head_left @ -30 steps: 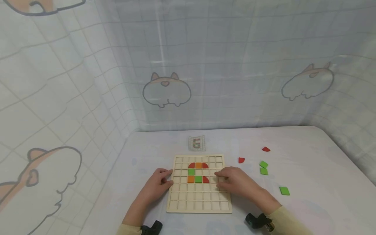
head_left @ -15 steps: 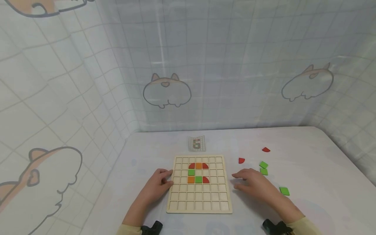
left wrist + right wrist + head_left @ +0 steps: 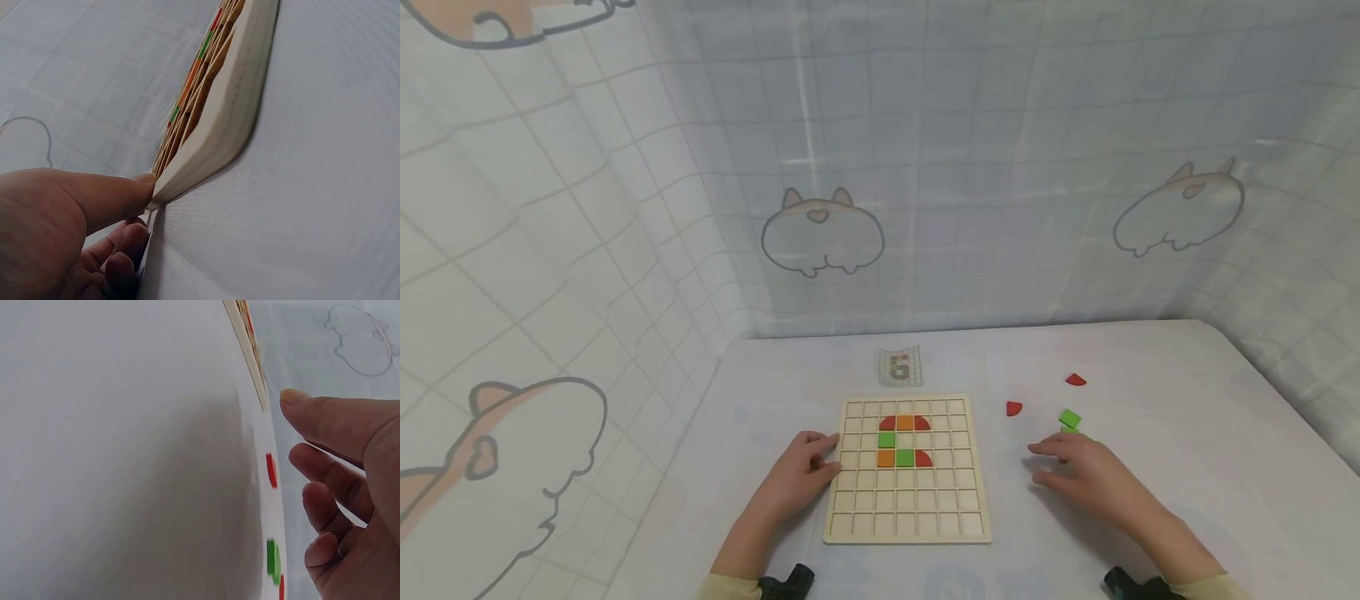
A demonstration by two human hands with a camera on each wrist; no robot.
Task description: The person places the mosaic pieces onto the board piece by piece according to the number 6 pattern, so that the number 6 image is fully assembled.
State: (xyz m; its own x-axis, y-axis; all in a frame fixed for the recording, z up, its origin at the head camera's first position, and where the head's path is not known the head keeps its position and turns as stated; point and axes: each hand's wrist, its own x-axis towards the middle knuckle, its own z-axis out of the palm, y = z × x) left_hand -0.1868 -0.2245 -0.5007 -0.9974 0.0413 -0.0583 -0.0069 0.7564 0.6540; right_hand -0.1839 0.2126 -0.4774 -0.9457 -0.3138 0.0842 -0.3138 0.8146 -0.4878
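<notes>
A pale wooden grid board (image 3: 907, 502) lies on the table, holding several coloured tiles: red quarter-circles, orange squares (image 3: 886, 459) and green squares (image 3: 906, 459). At its left edge is my left hand (image 3: 799, 477), thumb and forefinger touching the side. In the left wrist view the thumb (image 3: 119, 197) meets the board's rim, with other fingertips bent below it. My right hand (image 3: 1090, 475) is right of the board, fingers loosely bent and apart, holding nothing. Just beyond it lie green tiles (image 3: 1070, 418), one partly covered by the hand.
Loose red quarter-circle tiles (image 3: 1014, 408) lie right of the board, one of them farther back (image 3: 1076, 379). A small card with a coloured pattern (image 3: 900, 367) lies behind the board. A patterned curtain (image 3: 970, 208) surrounds the white table.
My right hand has moved from over the board's right side out to the right, beside the loose green tiles. It now hides the nearest green tile. My left hand stays at the board.
</notes>
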